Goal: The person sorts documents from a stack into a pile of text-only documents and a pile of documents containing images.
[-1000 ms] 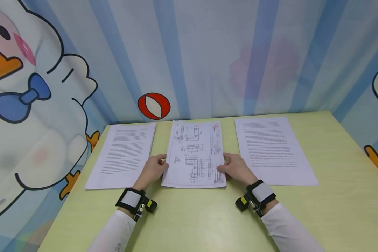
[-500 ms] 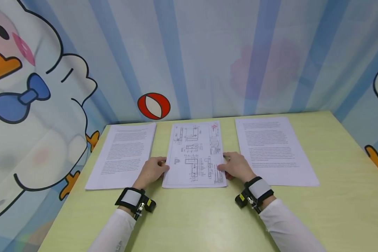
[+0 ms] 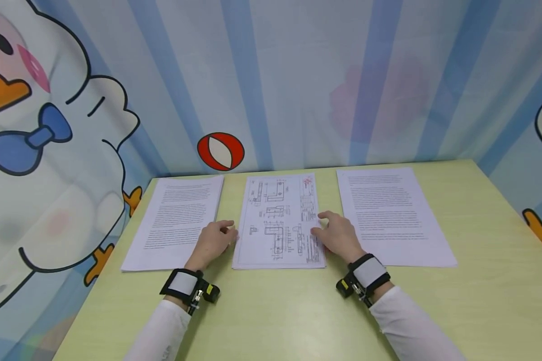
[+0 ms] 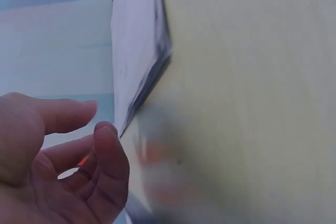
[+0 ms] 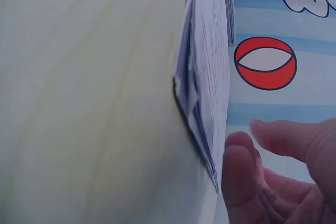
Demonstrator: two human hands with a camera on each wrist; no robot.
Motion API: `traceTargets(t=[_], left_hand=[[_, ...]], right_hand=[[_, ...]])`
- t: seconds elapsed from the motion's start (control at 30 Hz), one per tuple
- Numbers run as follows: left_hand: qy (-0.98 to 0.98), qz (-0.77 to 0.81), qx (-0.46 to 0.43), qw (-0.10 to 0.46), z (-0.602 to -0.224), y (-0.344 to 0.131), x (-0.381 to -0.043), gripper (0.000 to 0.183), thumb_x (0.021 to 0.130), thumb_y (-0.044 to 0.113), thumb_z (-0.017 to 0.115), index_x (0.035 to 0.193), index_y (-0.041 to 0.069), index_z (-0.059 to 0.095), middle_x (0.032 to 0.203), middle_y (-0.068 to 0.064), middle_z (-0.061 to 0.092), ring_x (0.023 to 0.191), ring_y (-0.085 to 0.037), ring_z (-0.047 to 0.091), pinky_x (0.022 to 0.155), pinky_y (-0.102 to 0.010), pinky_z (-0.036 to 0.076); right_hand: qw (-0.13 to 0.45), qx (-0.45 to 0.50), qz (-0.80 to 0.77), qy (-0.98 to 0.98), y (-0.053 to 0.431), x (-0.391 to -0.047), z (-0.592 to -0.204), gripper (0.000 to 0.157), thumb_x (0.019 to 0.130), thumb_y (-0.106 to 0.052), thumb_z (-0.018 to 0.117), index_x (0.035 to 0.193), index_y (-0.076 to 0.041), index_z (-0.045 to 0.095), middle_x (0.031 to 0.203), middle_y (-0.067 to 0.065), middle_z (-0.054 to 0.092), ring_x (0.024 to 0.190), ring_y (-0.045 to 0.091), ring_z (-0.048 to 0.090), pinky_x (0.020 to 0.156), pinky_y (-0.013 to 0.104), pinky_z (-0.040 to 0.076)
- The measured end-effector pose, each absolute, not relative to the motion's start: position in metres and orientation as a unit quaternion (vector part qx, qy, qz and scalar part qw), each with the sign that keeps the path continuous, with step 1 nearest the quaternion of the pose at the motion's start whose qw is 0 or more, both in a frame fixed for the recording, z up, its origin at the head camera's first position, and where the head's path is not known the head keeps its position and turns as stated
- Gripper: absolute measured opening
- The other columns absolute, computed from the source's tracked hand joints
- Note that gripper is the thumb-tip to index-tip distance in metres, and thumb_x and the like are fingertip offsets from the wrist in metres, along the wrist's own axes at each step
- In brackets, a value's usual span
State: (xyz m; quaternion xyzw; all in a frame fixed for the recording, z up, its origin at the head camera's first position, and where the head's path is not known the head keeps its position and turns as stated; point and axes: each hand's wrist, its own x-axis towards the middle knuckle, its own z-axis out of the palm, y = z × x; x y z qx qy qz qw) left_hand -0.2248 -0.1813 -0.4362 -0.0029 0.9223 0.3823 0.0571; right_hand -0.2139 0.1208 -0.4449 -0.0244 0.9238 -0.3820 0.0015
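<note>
A stack of sheets with a technical drawing on top lies on the table between my hands. My left hand hovers by its left edge, fingers loosely bent; in the left wrist view a gap shows between thumb and fingertips, with no paper in it. At the opposite edge is my right hand, its thumb seen over the sheet's border. The right wrist view shows those fingers relaxed beside the stack's corner, gripping nothing. Whether the right thumb touches paper, I cannot tell.
Left of the drawings lies a thick stack of printed text pages. Another text stack lies to the right, near my right wrist. The pale yellow table ends at a cartoon-printed curtain behind.
Both hands have let go of the drawing stack. My left hand has drawn back slightly left, and the right hand's fingers have lifted. The stack now lies flat on the table.
</note>
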Motion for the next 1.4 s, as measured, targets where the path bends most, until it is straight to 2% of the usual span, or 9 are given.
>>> traceTargets(t=[0.17, 0.33, 0.4, 0.5, 0.6, 0.7, 0.93, 1.17, 1.4], left_hand=[[0.925, 0.38, 0.026, 0.005, -0.426, -0.192, -0.228, 0.036, 0.098, 0.018, 0.056, 0.129, 0.0, 0.06, 0.093, -0.012, 0.063, 0.06, -0.017, 0.058, 0.048, -0.025, 0.039], [0.93, 0.36, 0.046, -0.051, -0.414, -0.208, -0.232, 0.033, 0.099, 0.016, 0.055, 0.125, -0.001, 0.063, 0.103, -0.014, 0.065, 0.078, -0.021, 0.062, 0.061, -0.031, 0.048], [0.929, 0.361, 0.047, -0.061, -0.41, -0.214, -0.232, 0.033, 0.099, 0.016, 0.055, 0.125, -0.002, 0.063, 0.109, -0.016, 0.065, 0.089, -0.025, 0.062, 0.07, -0.036, 0.051], [0.928, 0.363, 0.047, -0.066, -0.404, -0.225, -0.233, 0.034, 0.1, 0.015, 0.053, 0.128, -0.004, 0.06, 0.118, -0.02, 0.062, 0.103, -0.031, 0.058, 0.083, -0.045, 0.05], [0.934, 0.349, 0.037, -0.069, -0.4, -0.236, -0.233, 0.036, 0.101, 0.016, 0.051, 0.131, -0.004, 0.057, 0.127, -0.023, 0.056, 0.114, -0.035, 0.052, 0.092, -0.05, 0.045], [0.941, 0.333, 0.025, -0.065, -0.399, -0.25, -0.232, 0.038, 0.101, 0.017, 0.05, 0.133, -0.004, 0.055, 0.133, -0.026, 0.05, 0.12, -0.039, 0.046, 0.096, -0.054, 0.041], [0.953, 0.297, -0.012, -0.067, -0.403, -0.284, -0.234, 0.04, 0.101, 0.015, 0.049, 0.134, -0.008, 0.052, 0.136, -0.031, 0.045, 0.126, -0.045, 0.038, 0.1, -0.059, 0.035], [0.957, 0.278, -0.08, -0.023, -0.41, -0.313, -0.234, 0.047, 0.102, 0.018, 0.046, 0.139, -0.01, 0.044, 0.14, -0.033, 0.038, 0.129, -0.047, 0.033, 0.1, -0.06, 0.035], [0.963, 0.247, -0.107, -0.013, -0.419, -0.329, -0.235, 0.048, 0.101, 0.017, 0.044, 0.138, -0.014, 0.042, 0.139, -0.035, 0.038, 0.128, -0.049, 0.033, 0.102, -0.06, 0.032]], right_hand=[[-0.06, -0.035, -0.391, 0.918, 0.111, -0.214, -0.439, 0.04, 0.09, -0.02, 0.065, 0.123, 0.003, 0.062, 0.077, 0.008, 0.064, 0.057, 0.016, 0.056, 0.048, 0.027, 0.042], [-0.095, -0.036, -0.393, 0.914, 0.095, -0.217, -0.433, 0.046, 0.092, -0.024, 0.065, 0.131, -0.002, 0.057, 0.089, 0.01, 0.065, 0.066, 0.019, 0.058, 0.053, 0.031, 0.045], [-0.102, -0.038, -0.4, 0.91, 0.088, -0.218, -0.431, 0.052, 0.092, -0.025, 0.066, 0.137, -0.003, 0.052, 0.099, 0.012, 0.065, 0.076, 0.021, 0.06, 0.06, 0.035, 0.048], [-0.106, -0.048, -0.41, 0.904, 0.074, -0.22, -0.429, 0.06, 0.091, -0.025, 0.068, 0.142, -0.004, 0.046, 0.116, 0.016, 0.061, 0.096, 0.027, 0.059, 0.076, 0.042, 0.051], [-0.109, -0.079, -0.411, 0.902, 0.06, -0.222, -0.428, 0.065, 0.091, -0.026, 0.068, 0.145, -0.002, 0.041, 0.13, 0.021, 0.053, 0.114, 0.032, 0.052, 0.092, 0.048, 0.047], [-0.11, -0.115, -0.415, 0.896, 0.043, -0.223, -0.428, 0.067, 0.091, -0.025, 0.068, 0.145, 0.001, 0.039, 0.137, 0.023, 0.046, 0.124, 0.034, 0.044, 0.102, 0.048, 0.039], [-0.076, -0.165, -0.443, 0.878, 0.005, -0.22, -0.426, 0.07, 0.093, -0.027, 0.066, 0.146, 0.004, 0.035, 0.146, 0.023, 0.037, 0.133, 0.032, 0.035, 0.108, 0.045, 0.032], [-0.025, -0.184, -0.463, 0.867, -0.028, -0.221, -0.434, 0.071, 0.094, -0.029, 0.063, 0.148, 0.004, 0.031, 0.151, 0.022, 0.03, 0.136, 0.032, 0.029, 0.109, 0.045, 0.03], [0.007, -0.179, -0.467, 0.866, -0.049, -0.222, -0.447, 0.069, 0.094, -0.029, 0.062, 0.147, 0.006, 0.034, 0.15, 0.022, 0.032, 0.136, 0.032, 0.029, 0.11, 0.043, 0.03]])
